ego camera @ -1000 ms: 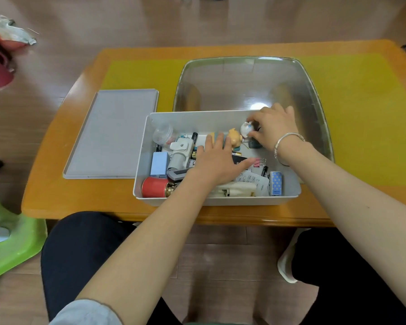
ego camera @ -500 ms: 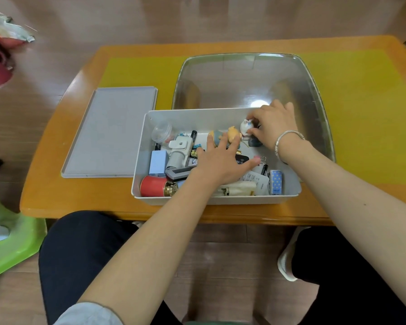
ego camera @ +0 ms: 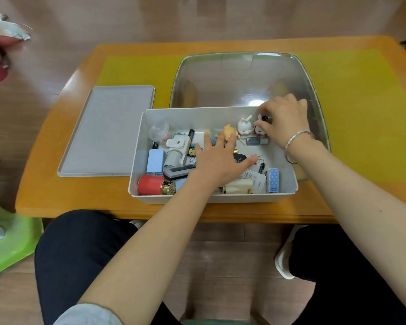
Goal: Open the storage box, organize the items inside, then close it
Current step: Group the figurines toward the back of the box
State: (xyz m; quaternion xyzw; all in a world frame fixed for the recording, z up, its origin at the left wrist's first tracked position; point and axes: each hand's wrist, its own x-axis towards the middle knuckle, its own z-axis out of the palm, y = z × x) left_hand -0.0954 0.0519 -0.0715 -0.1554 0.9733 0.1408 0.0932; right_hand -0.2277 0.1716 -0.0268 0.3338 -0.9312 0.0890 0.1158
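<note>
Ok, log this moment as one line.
stage: sorting | storage box: open | lid: on table, left | left hand: flat on items | right hand: pinching small figurine

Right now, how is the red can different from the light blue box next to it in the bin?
The red can is round and lies on its side with a gold end showing; the light blue box is flat-sided and rectangular. The can sits against the storage box's near wall, the blue box just behind it. Both lie at the bin's left end, and no hand touches either.

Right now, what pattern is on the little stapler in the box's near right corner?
Blue with white polka dots, stapler, clearest in the head view.
</note>
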